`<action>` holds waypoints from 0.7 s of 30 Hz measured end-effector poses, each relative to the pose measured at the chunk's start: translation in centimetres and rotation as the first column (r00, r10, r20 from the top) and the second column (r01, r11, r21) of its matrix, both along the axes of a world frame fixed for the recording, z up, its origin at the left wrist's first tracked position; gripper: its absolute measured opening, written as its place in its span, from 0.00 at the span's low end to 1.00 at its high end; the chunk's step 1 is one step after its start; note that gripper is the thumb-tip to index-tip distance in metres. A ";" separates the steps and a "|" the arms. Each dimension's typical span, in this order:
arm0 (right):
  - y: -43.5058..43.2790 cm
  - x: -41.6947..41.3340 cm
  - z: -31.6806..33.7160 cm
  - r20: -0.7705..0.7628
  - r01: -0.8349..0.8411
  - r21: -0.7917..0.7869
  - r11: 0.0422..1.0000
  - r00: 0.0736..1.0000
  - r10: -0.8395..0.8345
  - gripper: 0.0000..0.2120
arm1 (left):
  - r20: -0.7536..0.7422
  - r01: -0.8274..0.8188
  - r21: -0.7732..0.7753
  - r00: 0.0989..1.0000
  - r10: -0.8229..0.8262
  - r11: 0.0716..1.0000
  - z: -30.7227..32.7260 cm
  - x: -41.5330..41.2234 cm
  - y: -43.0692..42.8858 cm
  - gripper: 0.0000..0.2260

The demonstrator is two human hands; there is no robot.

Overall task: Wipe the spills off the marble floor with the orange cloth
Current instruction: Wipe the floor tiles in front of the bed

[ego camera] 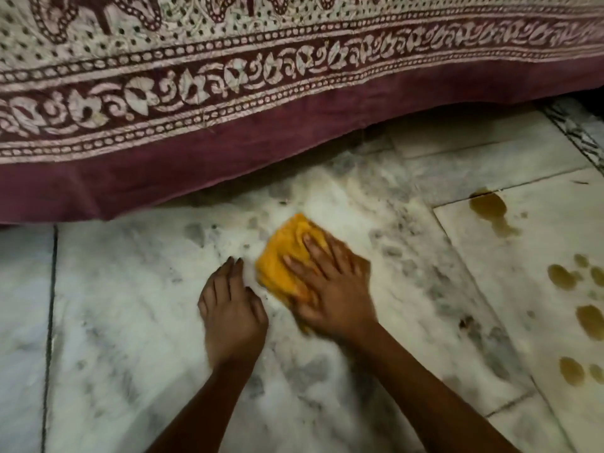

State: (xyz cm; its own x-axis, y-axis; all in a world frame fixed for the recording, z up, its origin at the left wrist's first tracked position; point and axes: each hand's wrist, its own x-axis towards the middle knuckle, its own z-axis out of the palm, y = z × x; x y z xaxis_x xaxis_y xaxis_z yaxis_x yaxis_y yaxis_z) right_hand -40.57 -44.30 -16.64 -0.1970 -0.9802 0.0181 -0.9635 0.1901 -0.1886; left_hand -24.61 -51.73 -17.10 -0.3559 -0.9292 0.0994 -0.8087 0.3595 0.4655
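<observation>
The person's right hand [330, 289] is pressing the orange cloth [287, 253] flat against the marble floor [130, 322], its grip spread wide with the fingers fanned over the wad rather than pinching it. The left hand [232, 315] is resting on the floor just left of the cloth, fingers fairly straight and holding nothing. The cloth is looking soft, light and bunched, likely to slide easily on polished stone, so I would judge a flat palm on top to be the best hold. Its longer side is running near to far, the far end pointing toward the hanging maroon bedspread [228, 93]. Brown spills [488, 207] are lying well apart to the right, unwiped.
</observation>
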 end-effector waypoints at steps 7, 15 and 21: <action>12.0 -13.0 0.7 -0.065 0.477 0.078 0.875 0.878 -0.473 0.34 | 0.022 0.015 -0.037 1.000 -0.015 0.999 -0.1 -0.2 0.2 0.22; -6.1 -5.2 1.2 0.023 0.567 0.156 0.809 0.817 -0.577 0.31 | 0.012 0.020 -0.060 1.000 -0.020 0.998 -0.2 -0.2 0.3 0.22; 6.8 2.4 0.3 0.042 0.142 -0.075 0.987 0.989 -0.139 0.30 | -0.065 0.036 -0.040 0.997 -0.039 0.999 -0.2 0.1 0.4 0.21</action>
